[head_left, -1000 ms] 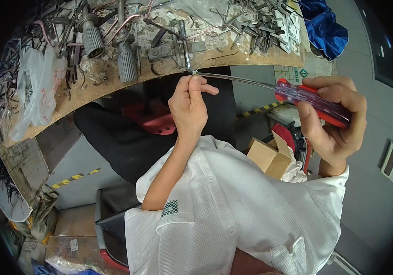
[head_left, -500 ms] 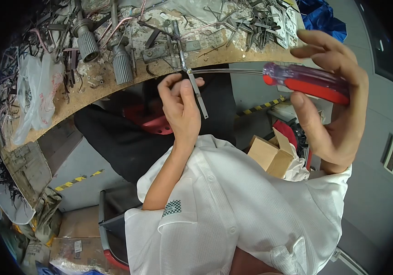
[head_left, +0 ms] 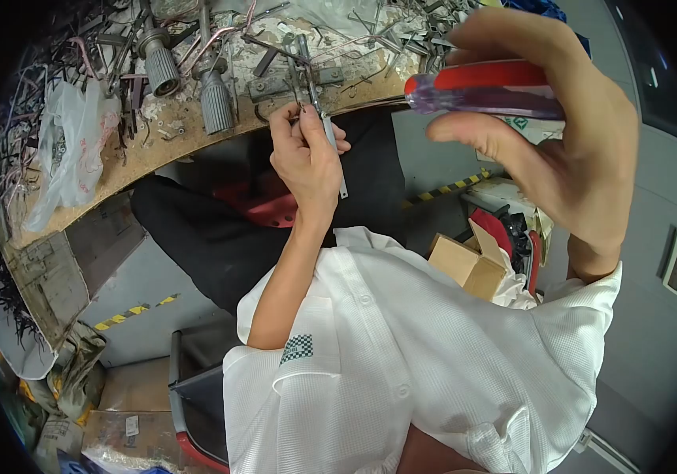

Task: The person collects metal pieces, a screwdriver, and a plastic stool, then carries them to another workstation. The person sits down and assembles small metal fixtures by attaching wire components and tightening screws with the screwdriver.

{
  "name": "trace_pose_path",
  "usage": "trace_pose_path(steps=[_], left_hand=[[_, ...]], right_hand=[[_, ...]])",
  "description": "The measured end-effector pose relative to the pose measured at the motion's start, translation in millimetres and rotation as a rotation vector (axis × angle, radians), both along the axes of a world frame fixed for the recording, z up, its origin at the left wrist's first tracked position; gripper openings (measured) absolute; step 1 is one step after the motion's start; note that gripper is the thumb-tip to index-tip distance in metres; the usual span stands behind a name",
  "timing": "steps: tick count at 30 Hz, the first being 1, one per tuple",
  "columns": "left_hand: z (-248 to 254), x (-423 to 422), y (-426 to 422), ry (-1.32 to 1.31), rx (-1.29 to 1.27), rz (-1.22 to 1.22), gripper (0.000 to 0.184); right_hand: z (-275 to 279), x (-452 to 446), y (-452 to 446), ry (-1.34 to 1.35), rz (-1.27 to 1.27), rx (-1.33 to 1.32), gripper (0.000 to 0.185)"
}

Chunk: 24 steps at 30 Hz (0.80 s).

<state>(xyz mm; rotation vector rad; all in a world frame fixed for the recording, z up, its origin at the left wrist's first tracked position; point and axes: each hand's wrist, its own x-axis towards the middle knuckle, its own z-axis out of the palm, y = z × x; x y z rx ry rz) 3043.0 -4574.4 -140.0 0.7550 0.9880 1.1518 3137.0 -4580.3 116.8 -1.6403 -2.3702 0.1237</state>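
Note:
My left hand (head_left: 307, 158) is closed at the bench edge, its thumb and fingers pinching a thin metal strip (head_left: 344, 188) that hangs down past the fingers. A metal rod (head_left: 307, 67) on the bench meets the strip near my fingertips. At the upper right, my right hand (head_left: 583, 134) curls around the red and purple handle of a screwdriver (head_left: 488, 88), with the thumb below it and the fingers above. The screwdriver's shaft points left toward the rod and strip; its tip is hard to make out.
On the curved workbench (head_left: 176, 150) lie two ribbed metal cylinders (head_left: 214, 103), a clear plastic bag (head_left: 73, 154), a flat metal bar (head_left: 330, 76) and many loose metal pieces. An open cardboard box (head_left: 465, 265) stands below right. A dark chair (head_left: 200, 395) is at lower left.
The screwdriver handle has moved up and left and turned within my right hand. My left hand has shifted slightly, and the metal strip, first visible half a second ago, now hangs more upright.

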Motion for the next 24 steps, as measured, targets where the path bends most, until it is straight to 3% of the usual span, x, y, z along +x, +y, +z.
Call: trace_pose_path(steps=[2,5,10,18,24], left_hand=[[2,0,0,0.03,-0.011,-0.003,0.022],[0,-1,-1,0.061,-0.001,0.0,0.022],[-3,1,2,0.094,0.046,0.014,0.023],[1,-1,2,0.123,0.038,-0.007,0.024],[4,-2,3,0.148,0.045,-0.02,0.024]], right_hand=[[2,-4,3,0.057,0.017,0.024,0.048],[13,-12,4,-0.067,-0.041,-0.016,0.033],[16,-32,-2,-0.192,-0.16,-0.084,0.035],[10,-25,8,-0.019,-0.236,-0.071,0.037],[3,-8,17,0.138,0.047,-0.002,0.037]])
